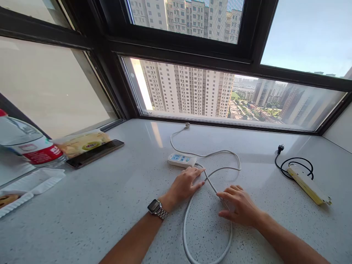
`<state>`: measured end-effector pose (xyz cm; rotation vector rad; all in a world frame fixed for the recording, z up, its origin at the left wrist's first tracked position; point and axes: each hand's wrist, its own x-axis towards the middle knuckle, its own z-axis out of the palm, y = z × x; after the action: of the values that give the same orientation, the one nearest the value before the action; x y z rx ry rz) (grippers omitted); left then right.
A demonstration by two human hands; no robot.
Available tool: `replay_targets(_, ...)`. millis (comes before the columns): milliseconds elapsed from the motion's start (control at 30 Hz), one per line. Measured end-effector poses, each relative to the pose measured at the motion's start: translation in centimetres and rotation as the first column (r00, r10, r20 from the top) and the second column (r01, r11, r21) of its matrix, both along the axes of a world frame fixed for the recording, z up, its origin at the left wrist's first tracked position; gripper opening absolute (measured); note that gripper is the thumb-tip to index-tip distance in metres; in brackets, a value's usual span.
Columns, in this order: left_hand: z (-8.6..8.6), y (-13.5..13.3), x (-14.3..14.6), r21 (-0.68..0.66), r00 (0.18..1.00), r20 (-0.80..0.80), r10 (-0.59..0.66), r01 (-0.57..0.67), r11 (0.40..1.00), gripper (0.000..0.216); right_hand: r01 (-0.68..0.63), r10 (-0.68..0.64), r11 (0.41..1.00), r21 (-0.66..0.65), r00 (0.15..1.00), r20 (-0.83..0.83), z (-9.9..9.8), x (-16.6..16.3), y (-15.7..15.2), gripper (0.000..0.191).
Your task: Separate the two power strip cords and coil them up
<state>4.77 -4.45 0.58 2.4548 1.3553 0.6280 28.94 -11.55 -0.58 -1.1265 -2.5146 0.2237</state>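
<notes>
A white power strip [181, 160] with blue socket faces lies on the speckled white countertop [115, 205]. Its white cable [188, 223] forms a large loop towards me and a smaller one behind, ending in a plug [187, 125] near the window. My left hand [185, 184], with a metal-banded watch [157, 208] on the wrist, rests by the strip's cable end. Its thumb and index finger are apart, their tips at the cable. My right hand [238, 203] lies over the loop's right side, thumb and index finger spread, the index fingertip at the cable.
To the right lies a yellowed power strip [308, 183] with a coiled black cord [298, 159]. At left are a bottle with a red label [41, 152], a yellow packet [85, 143], a phone [96, 153] and a white tray [41, 183]. Dark-framed windows [178, 49] border the back.
</notes>
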Motion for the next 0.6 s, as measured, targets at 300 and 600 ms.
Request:
replay_targets(300,-1.4,-0.6,1.6,-0.043,0.976,0.195,-0.094,0.105,0.994,0.039,0.483,-0.475,0.874,-0.053,0.872,0.117,-0.7,-1.3,0.1,0.012)
replay_targets(600,0.4,-2.9,3.8,-0.215,0.836,0.532,-0.136,0.288,0.933,0.048,0.401,-0.314,0.912,0.084,0.816,-0.485,0.6,-1.8,-0.7,0.029)
